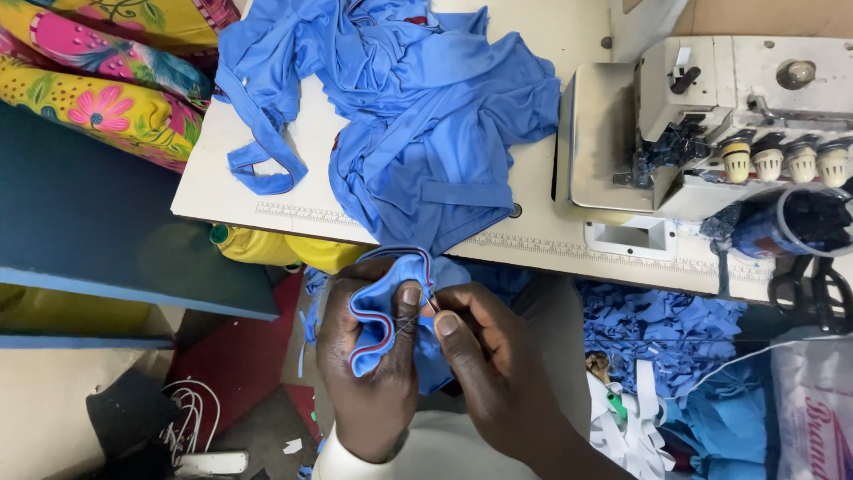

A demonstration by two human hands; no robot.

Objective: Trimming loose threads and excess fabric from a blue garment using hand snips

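Observation:
A blue garment [418, 116] lies bunched on the white sewing table [551, 233] and hangs over its front edge into my lap. My left hand [369, 373] grips a folded part of the garment with a red-and-white striped trim [378, 331], thumb pressed on top. My right hand [493, 364] pinches the same edge just to the right, thumb and forefinger closed at the seam, where a thin thread or small tool tip shows. Both hands sit below the table's front edge.
A white overlock sewing machine [711, 116] stands on the table's right. Black scissors [813, 289] lie at the right edge. Blue fabric scraps [666, 333] pile below the table on the right. Bright floral cloth [98, 80] lies at the upper left.

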